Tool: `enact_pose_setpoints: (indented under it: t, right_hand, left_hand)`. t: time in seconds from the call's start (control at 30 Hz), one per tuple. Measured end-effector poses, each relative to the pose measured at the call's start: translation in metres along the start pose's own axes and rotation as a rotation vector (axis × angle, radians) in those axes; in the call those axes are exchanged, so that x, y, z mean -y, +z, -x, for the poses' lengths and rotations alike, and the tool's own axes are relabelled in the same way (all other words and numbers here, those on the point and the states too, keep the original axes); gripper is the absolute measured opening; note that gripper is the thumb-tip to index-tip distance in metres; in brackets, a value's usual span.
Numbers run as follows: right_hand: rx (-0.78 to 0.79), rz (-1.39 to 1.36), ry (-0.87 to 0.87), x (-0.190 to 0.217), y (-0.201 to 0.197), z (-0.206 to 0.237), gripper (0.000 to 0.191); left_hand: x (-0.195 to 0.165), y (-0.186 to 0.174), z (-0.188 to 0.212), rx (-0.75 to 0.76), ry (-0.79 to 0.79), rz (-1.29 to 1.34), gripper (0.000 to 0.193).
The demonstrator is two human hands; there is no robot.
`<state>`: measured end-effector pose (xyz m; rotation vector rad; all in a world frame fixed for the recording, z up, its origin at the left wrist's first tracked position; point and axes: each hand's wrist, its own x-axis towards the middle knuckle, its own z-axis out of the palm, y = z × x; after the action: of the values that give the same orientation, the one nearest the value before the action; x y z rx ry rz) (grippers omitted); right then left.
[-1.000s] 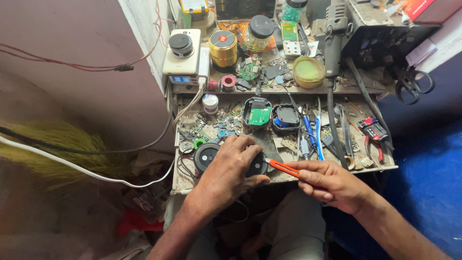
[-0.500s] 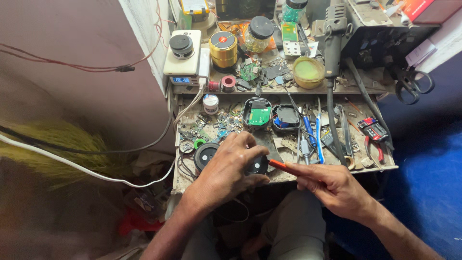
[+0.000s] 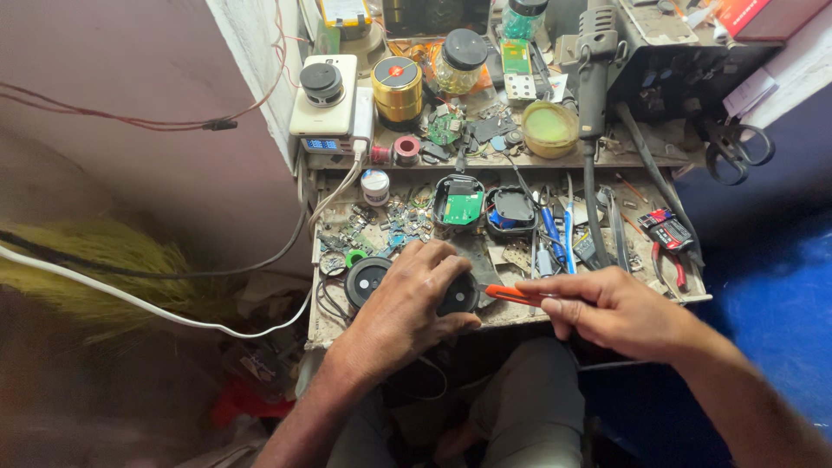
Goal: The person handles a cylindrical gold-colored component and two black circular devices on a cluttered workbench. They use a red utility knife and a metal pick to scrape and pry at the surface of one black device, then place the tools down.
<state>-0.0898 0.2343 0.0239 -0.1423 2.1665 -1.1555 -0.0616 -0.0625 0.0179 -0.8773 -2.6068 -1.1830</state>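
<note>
The left hand (image 3: 407, 303) lies palm-down over one black device with two round speaker discs (image 3: 368, 279), at the front edge of the cluttered work surface (image 3: 520, 316); its grip presses the device flat, fingers spread over the right disc. The right hand (image 3: 620, 308) has its grip clenched around one orange-handled tool (image 3: 511, 295), the tip pointing at the device's right disc. Behind the hands sit two opened black housings: one holding a green circuit board (image 3: 462, 206), one beside it holding dark parts (image 3: 513, 209). On the upper shelf stand one gold round tin (image 3: 397, 87) and one black-lidded glass jar (image 3: 459, 62).
</note>
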Motion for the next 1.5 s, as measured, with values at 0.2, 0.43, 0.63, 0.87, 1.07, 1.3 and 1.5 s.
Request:
enact_pose_setpoints:
  t: [0.2,0.43,0.63,0.87,1.07,1.3,1.5]
  right_hand:
    - [0.162,-0.128,-0.045,0.002,-0.012,-0.018,0.043]
    - [0.177,-0.045,-0.036,0.001,-0.018,-0.025,0.042]
    - [0.151,0.066,-0.106,-0.001,-0.015,-0.021,0.042]
    - [0.264,-0.276,0.029,-0.013,-0.018,-0.031,0.045]
    - [0.336,-0.547,0.018,-0.032,-0.013,-0.038,0.048]
    - [0.290,-0.637,0.075,-0.034,-0.003,-0.031,0.047]
    - [0.066,0.035,-0.237,-0.023,0.003,-0.010,0.045]
  left_hand:
    - [0.002,-0.001,0.001,-0.011,-0.001,-0.004,0.064]
    - [0.002,-0.001,0.001,-0.005,-0.007,-0.001,0.068]
    - [0.002,-0.001,0.006,-0.030,0.020,0.017,0.069]
    - [0.004,0.000,0.007,-0.022,0.028,0.020,0.069]
    - [0.007,0.001,0.006,-0.019,0.024,0.022,0.070]
    - [0.008,0.001,0.007,-0.017,0.035,0.026,0.067]
    - [0.009,0.001,0.007,0.002,0.025,0.025,0.064]
